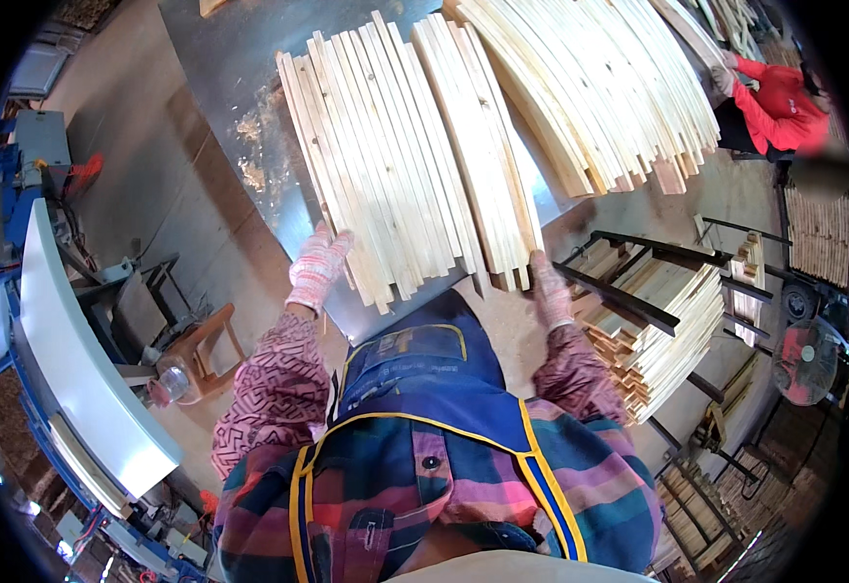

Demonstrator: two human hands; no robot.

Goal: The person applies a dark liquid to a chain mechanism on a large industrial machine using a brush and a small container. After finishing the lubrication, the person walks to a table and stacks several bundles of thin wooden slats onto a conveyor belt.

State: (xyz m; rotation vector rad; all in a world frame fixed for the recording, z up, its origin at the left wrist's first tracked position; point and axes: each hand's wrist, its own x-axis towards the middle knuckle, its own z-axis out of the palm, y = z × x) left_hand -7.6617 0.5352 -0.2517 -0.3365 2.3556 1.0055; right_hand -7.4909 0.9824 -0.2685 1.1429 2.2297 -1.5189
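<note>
Light wooden strips (376, 165) lie side by side on a metal-topped table (212, 73), their near ends uneven. My left hand (318, 269), in a pink-and-white knit glove, grips the outer left strip near its end, thumb toward the top. A narrower group of strips (483, 146) lies just right of the first, a thin gap between them. At that group's right near corner my right hand (551, 291), gloved too, presses against the outermost strip. Its fingertips are partly hidden by the wood. Both hands hold the strips from opposite sides.
A large stack of strips (599, 87) fills the table's right side. Below it, a black metal rack (628, 301) carries more strips (672, 321). A person in red (784, 107) handles wood at far right. A wooden stool (212, 355) and white panel (84, 360) stand left; a fan (805, 361) stands right.
</note>
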